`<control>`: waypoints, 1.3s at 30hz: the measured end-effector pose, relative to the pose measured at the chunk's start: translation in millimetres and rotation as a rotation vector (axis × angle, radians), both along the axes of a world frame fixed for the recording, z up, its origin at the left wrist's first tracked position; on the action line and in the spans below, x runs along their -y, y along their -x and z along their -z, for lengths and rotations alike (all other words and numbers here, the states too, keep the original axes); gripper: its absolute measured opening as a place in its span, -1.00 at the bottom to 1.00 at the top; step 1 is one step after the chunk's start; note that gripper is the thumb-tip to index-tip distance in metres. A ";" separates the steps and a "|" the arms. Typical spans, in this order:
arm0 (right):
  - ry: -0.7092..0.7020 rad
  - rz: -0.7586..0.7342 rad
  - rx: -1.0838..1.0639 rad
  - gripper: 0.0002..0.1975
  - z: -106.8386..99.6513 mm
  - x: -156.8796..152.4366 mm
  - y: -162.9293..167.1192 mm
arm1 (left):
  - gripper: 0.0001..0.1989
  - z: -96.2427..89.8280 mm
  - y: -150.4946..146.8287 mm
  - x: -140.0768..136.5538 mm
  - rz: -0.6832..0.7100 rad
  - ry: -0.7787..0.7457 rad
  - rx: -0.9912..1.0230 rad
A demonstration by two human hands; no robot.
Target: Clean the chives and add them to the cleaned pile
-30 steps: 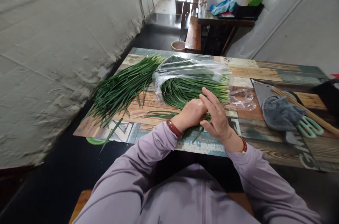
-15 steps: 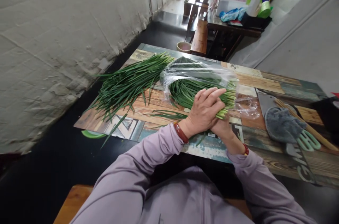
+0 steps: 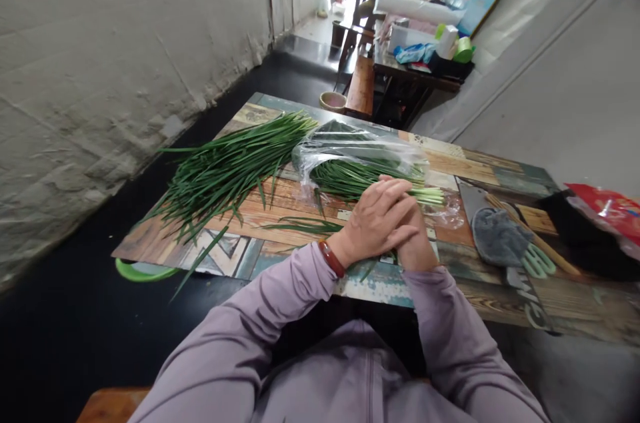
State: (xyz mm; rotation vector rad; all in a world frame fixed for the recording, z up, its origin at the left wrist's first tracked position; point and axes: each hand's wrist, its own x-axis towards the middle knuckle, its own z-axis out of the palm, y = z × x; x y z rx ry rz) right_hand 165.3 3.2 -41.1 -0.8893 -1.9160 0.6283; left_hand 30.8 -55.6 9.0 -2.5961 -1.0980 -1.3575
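My left hand (image 3: 377,218) lies across the back of my right hand (image 3: 416,244), its fingers stretched out and slightly apart. The right hand's fingers are mostly hidden beneath the left. Just beyond both hands is a bundle of garlic chives (image 3: 345,178), partly inside a clear plastic bag (image 3: 360,142), with pale stems pointing right. I cannot tell whether the hands touch the stems. A larger loose pile of garlic chives (image 3: 235,166) spreads to the left, and a few stray leaves (image 3: 303,224) lie nearer me.
On the wood-patterned table (image 3: 295,193) at right lie a grey cloth (image 3: 500,236), a green-handled tool (image 3: 539,262), a wooden stick (image 3: 560,260) and a red package (image 3: 607,210). Something green (image 3: 145,270) shows under the left edge. Behind stand a bench (image 3: 361,86) and a cluttered table (image 3: 415,73).
My hands have drawn slightly toward me, off the stem ends, which now show more. The view has turned a little right, bringing the red package into sight.
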 end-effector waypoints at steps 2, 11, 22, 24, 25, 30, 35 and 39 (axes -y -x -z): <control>0.027 0.031 -0.100 -0.53 -6.3 -14.0 0.8 | -0.68 0.2 0.6 -0.9 0.066 -0.001 -0.033; 0.663 0.066 -0.678 -0.81 -43.8 -12.0 -0.2 | -0.68 11.7 -0.4 -10.6 0.187 0.091 -0.224; 0.402 0.005 -0.710 -0.79 -67.0 7.4 30.2 | -0.43 38.5 12.1 -35.7 -0.085 0.329 -0.314; 0.436 0.020 -0.808 -0.81 -75.0 15.7 29.6 | -0.40 41.6 16.8 -41.3 -0.201 0.426 -0.312; 0.447 0.039 -0.871 -0.82 -80.8 19.5 27.2 | -0.38 42.9 18.8 -43.4 -0.244 0.453 -0.313; 0.325 0.139 -1.039 -0.80 -119.3 37.6 -8.4 | -0.26 44.7 22.4 -48.5 -0.297 0.500 -0.343; 0.171 0.201 -1.085 -0.74 -149.1 58.5 -61.9 | -0.21 44.4 22.5 -53.6 -0.286 0.439 -0.365; 0.113 0.228 -1.125 -0.69 -158.7 71.2 -94.0 | -0.22 45.4 24.5 -56.5 -0.290 0.403 -0.347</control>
